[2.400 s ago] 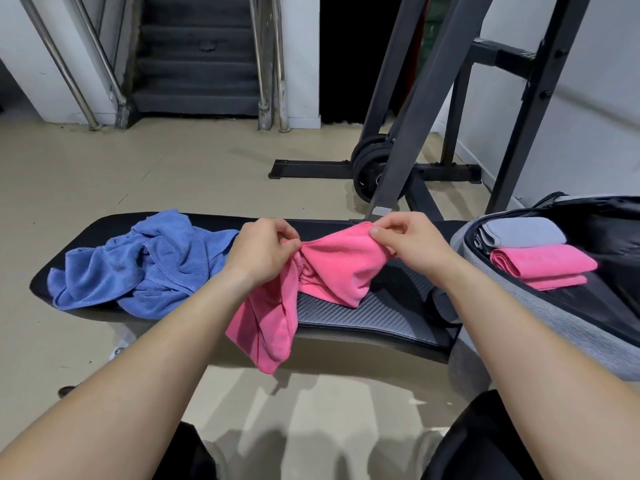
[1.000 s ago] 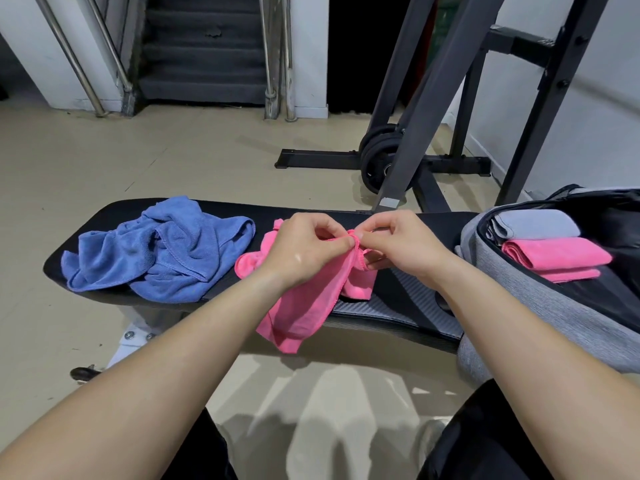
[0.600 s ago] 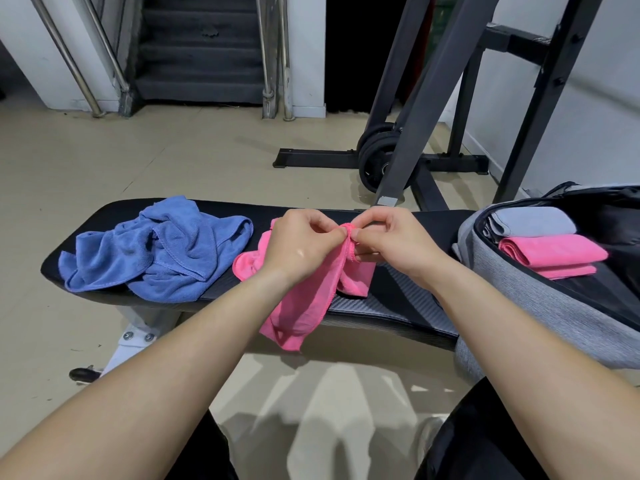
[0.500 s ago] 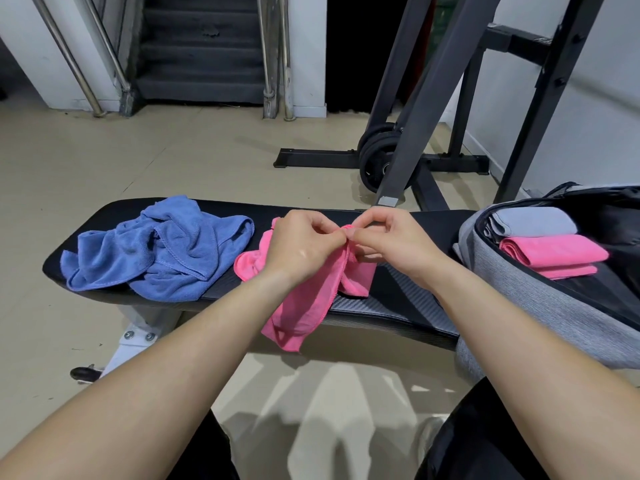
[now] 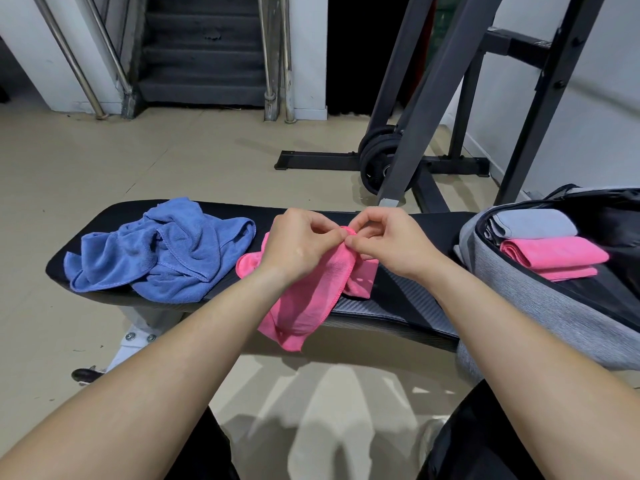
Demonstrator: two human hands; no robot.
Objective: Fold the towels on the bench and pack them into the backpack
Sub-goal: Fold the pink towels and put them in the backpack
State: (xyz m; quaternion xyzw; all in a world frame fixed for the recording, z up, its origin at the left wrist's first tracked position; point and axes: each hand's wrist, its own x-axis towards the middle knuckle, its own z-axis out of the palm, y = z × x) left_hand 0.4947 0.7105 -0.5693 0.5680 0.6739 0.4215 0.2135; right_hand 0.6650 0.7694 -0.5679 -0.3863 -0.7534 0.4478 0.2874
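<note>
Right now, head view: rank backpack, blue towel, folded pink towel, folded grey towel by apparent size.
1. backpack, though cropped by the frame.
2. blue towel, crumpled.
3. folded pink towel and folded grey towel: too alike to rank.

Even, moderately bright indoor light; soft overlapping shadows fan across the floor (image 5: 322,403) near the bottom edge. Doorway (image 5: 349,53) unlit, black. Wide-angle bowing at frame edges. Focus sharp; slight compression softness
</note>
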